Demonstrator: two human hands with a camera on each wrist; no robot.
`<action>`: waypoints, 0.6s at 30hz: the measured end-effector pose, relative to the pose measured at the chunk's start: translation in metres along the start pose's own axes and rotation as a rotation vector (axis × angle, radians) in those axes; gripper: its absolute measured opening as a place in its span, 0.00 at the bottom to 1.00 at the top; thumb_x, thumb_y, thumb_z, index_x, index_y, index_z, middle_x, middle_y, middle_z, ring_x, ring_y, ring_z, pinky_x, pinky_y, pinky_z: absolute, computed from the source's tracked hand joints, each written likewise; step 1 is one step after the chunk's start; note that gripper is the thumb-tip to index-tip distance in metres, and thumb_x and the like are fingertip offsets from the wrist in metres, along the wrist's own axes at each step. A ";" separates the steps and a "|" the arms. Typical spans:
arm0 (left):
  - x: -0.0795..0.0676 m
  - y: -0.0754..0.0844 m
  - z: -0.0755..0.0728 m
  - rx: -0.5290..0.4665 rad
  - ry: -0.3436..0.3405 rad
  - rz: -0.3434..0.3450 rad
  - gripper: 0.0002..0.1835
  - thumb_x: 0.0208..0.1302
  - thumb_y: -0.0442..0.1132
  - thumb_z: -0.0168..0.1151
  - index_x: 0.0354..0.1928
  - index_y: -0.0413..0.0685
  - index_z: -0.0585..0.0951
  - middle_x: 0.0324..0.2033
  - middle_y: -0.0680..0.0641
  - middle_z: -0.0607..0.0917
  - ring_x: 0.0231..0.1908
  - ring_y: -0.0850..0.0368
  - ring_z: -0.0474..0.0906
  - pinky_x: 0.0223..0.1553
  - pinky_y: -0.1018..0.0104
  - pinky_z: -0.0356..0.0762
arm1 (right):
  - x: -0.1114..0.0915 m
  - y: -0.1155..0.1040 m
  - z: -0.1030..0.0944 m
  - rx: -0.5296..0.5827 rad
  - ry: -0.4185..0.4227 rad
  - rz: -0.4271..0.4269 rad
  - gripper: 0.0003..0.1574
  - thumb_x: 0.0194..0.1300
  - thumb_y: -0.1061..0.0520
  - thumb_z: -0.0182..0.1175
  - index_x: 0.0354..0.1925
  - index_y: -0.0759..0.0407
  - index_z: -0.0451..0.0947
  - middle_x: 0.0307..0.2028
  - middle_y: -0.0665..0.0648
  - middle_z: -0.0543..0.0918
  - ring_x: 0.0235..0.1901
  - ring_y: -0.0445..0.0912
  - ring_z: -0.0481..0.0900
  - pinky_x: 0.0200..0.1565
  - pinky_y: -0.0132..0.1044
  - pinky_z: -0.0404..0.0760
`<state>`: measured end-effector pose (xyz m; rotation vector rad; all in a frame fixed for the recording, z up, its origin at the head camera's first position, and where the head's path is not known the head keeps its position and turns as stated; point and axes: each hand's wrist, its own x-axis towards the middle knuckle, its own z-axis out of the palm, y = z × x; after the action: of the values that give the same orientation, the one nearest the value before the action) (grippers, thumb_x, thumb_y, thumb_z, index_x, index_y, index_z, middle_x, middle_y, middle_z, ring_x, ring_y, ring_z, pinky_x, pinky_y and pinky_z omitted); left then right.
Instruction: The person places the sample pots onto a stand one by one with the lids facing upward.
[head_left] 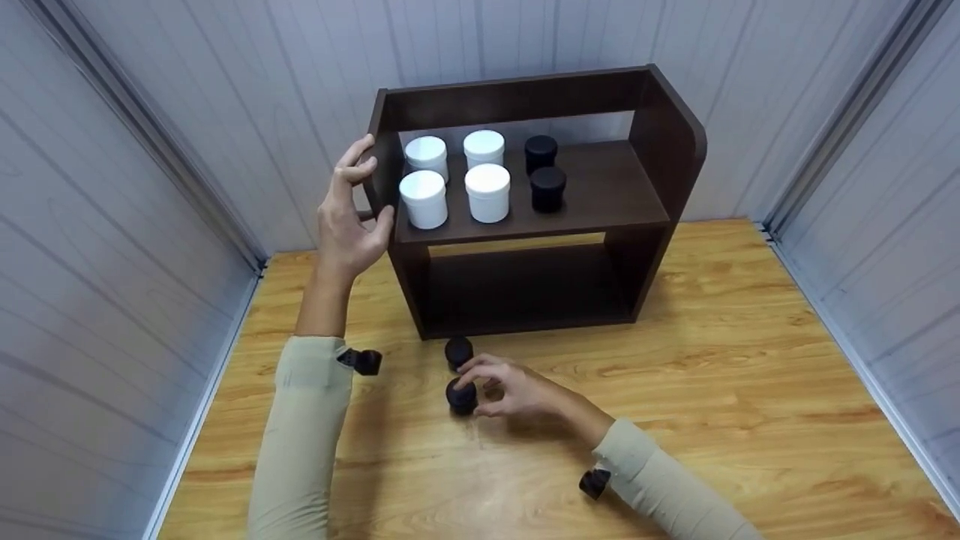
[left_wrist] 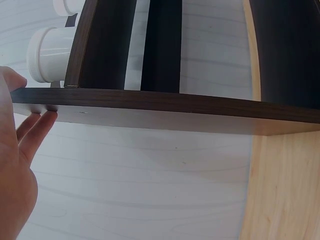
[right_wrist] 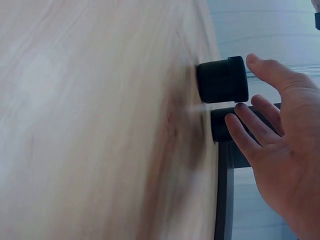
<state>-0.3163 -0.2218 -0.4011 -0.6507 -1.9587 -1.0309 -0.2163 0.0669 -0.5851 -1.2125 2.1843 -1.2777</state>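
Observation:
At the upper left in the head view, my left hand (head_left: 351,217) holds the left side panel of a dark brown two-tier shelf (head_left: 615,180). In the left wrist view its thumb (left_wrist: 14,79) lies on one face of the panel and its fingertips on the other. My right hand (head_left: 510,386) is beside the nearer black lidded jar (head_left: 461,397) on the wooden surface. Thumb and fingers are spread about the lid (right_wrist: 239,80) in the right wrist view; contact is hard to tell. Just behind stands a second black jar (head_left: 458,352), partly covered by the fingers in the right wrist view.
On the upper tier stand several white lidded jars (head_left: 487,195) at the left and two black jars (head_left: 548,189) to their right. The lower tier (head_left: 525,289) lies beneath. Panelled walls (head_left: 862,150) enclose the wood-grain surface (head_left: 750,360) at the back and sides.

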 end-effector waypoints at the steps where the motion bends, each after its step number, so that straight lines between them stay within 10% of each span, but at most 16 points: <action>1: 0.000 0.000 0.000 0.001 -0.001 -0.003 0.28 0.63 0.22 0.67 0.65 0.41 0.77 0.80 0.41 0.78 0.78 0.44 0.79 0.75 0.54 0.83 | 0.000 0.000 0.001 -0.002 0.000 0.013 0.25 0.71 0.63 0.75 0.65 0.59 0.86 0.75 0.71 0.79 0.68 0.62 0.84 0.65 0.50 0.92; 18: 0.000 0.000 0.001 -0.016 0.007 0.006 0.29 0.62 0.20 0.66 0.65 0.42 0.77 0.80 0.40 0.78 0.77 0.42 0.80 0.79 0.50 0.79 | 0.008 0.006 0.014 -0.042 0.017 0.106 0.17 0.74 0.61 0.74 0.59 0.56 0.89 0.73 0.62 0.82 0.68 0.59 0.84 0.64 0.38 0.88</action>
<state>-0.3168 -0.2212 -0.4014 -0.6604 -1.9429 -1.0450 -0.2153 0.0543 -0.5965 -1.0891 2.2654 -1.2103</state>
